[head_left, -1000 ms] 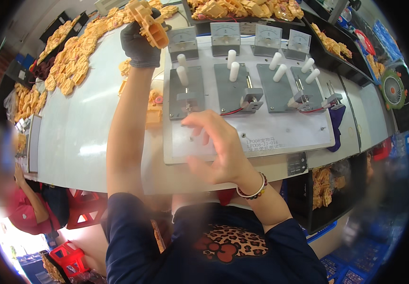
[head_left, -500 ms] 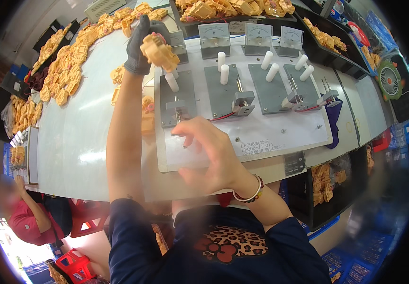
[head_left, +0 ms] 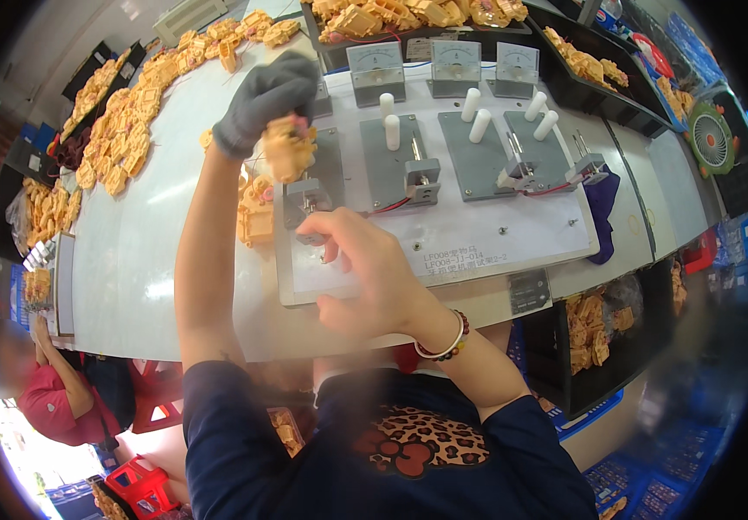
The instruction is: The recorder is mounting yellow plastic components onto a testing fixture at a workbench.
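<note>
My left hand [head_left: 272, 100], in a grey glove, is closed at the far left of the test board. From it hangs a yellow plastic gearbox housing [head_left: 289, 152], blurred, just above the leftmost grey fixture plate [head_left: 329, 160]. Whether the housing touches that fixture I cannot tell. My bare right hand [head_left: 369, 269] is at the near end of the same fixture. Its index fingertip is at the grey sliding block [head_left: 306, 199], with the thumb spread well away from the fingers. More yellow housings [head_left: 257, 221] lie on the table beside the board's left edge.
Similar fixtures with white pegs [head_left: 392, 132] stand to the right, analogue meters [head_left: 375, 69] behind them. Black trays of yellow housings [head_left: 583, 62] border the back and right. A purple cloth [head_left: 601, 217] and green fan [head_left: 710, 139] are at right. Another person [head_left: 53, 390] sits at far left.
My left hand has come nearer and lowered the yellow gearbox housing toward the leftmost fixture. My right hand remains by the sliding block. The whole view has shifted slightly.
</note>
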A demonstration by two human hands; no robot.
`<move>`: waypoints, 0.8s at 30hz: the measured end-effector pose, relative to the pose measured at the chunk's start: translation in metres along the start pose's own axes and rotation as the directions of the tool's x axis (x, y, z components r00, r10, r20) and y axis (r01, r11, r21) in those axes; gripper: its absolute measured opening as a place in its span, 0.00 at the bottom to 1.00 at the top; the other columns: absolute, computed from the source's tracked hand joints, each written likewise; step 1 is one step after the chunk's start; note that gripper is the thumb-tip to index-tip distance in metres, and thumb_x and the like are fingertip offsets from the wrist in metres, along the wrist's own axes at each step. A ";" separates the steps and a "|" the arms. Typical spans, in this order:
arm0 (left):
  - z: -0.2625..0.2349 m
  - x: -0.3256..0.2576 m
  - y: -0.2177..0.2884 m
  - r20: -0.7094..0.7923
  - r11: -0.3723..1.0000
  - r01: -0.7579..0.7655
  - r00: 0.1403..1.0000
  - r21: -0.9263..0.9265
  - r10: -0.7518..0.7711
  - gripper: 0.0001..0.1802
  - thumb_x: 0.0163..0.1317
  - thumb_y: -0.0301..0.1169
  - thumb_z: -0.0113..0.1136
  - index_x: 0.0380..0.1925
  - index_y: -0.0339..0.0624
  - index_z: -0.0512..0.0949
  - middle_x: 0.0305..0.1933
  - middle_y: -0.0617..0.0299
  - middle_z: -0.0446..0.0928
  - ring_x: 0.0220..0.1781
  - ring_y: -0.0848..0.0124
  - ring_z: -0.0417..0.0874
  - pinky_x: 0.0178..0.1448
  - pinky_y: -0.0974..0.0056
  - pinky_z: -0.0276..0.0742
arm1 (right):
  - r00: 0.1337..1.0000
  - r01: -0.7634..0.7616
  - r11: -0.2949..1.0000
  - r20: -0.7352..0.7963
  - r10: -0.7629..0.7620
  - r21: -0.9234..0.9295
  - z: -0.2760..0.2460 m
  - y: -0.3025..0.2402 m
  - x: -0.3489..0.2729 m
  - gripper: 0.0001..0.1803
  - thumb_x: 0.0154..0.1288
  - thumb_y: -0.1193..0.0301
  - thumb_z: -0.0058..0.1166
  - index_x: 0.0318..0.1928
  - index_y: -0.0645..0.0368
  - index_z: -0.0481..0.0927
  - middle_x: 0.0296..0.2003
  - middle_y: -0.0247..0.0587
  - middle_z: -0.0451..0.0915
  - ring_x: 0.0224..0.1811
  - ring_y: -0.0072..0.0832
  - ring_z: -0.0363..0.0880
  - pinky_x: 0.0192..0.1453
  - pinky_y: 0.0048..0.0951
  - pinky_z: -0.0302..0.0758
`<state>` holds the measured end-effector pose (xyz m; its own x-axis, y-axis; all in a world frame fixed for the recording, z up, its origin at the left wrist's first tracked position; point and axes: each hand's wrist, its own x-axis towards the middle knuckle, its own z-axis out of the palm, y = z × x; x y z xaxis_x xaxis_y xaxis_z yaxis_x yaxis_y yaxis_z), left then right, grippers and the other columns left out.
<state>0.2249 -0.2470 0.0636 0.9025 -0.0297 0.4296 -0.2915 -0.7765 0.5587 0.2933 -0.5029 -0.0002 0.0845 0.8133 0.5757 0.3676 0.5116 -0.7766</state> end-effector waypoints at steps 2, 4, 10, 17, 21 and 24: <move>0.013 -0.011 0.004 0.023 0.964 0.251 0.968 -0.084 -0.250 0.16 0.62 0.36 0.47 0.28 0.37 0.81 0.33 0.56 0.76 0.45 0.61 0.73 0.56 0.64 0.66 | 0.998 -0.041 0.999 0.043 0.040 0.026 0.002 0.001 0.001 0.34 0.38 0.74 0.58 0.54 0.60 0.71 0.41 0.42 0.74 0.35 0.32 0.74 0.34 0.29 0.72; 0.022 -0.022 0.007 -0.173 0.984 0.171 0.969 -0.049 -0.177 0.19 0.67 0.40 0.47 0.35 0.37 0.82 0.38 0.55 0.78 0.49 0.61 0.75 0.59 0.61 0.67 | 1.000 -0.009 0.999 -0.014 0.009 0.032 0.005 -0.001 0.003 0.35 0.41 0.74 0.59 0.57 0.59 0.70 0.36 0.40 0.75 0.31 0.31 0.73 0.32 0.29 0.71; 0.028 -0.082 0.038 -0.694 0.913 0.406 0.667 0.031 -0.273 0.14 0.68 0.29 0.55 0.51 0.38 0.79 0.50 0.53 0.80 0.50 0.66 0.80 0.56 0.63 0.73 | 0.979 -0.147 0.989 -0.139 0.147 0.005 -0.019 -0.026 -0.032 0.37 0.55 0.74 0.61 0.67 0.60 0.65 0.17 0.27 0.68 0.14 0.20 0.64 0.22 0.23 0.64; 0.111 -0.162 0.067 -0.479 0.461 0.579 0.815 0.672 -0.325 0.31 0.53 0.34 0.68 0.57 0.45 0.69 0.60 0.47 0.73 0.56 0.47 0.77 0.56 0.51 0.75 | 0.954 -0.183 0.933 -0.285 0.093 -0.310 -0.072 -0.008 -0.029 0.33 0.55 0.70 0.63 0.63 0.59 0.71 0.34 0.37 0.76 0.30 0.25 0.72 0.32 0.25 0.69; 0.110 -0.181 0.089 -0.407 0.473 0.807 0.588 0.352 -0.700 0.34 0.48 0.37 0.71 0.56 0.47 0.69 0.59 0.43 0.71 0.57 0.46 0.77 0.56 0.53 0.77 | 0.966 -0.137 0.946 -0.252 0.061 -0.294 -0.064 0.000 -0.016 0.30 0.54 0.70 0.64 0.59 0.59 0.73 0.40 0.41 0.75 0.33 0.30 0.72 0.35 0.27 0.71; 0.094 -0.177 0.110 -0.439 0.666 0.652 0.512 -0.361 -0.739 0.35 0.47 0.31 0.65 0.59 0.45 0.66 0.57 0.44 0.72 0.56 0.50 0.78 0.58 0.53 0.78 | 0.949 -0.098 0.959 -0.316 0.009 -0.267 -0.055 0.007 -0.014 0.25 0.50 0.72 0.63 0.52 0.60 0.76 0.37 0.40 0.76 0.29 0.29 0.70 0.32 0.26 0.70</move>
<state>0.0630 -0.3862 -0.0181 0.5384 0.8343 0.1184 0.2801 -0.3097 0.9087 0.3454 -0.5262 0.0007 0.3758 0.6887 0.6201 0.5916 0.3368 -0.7325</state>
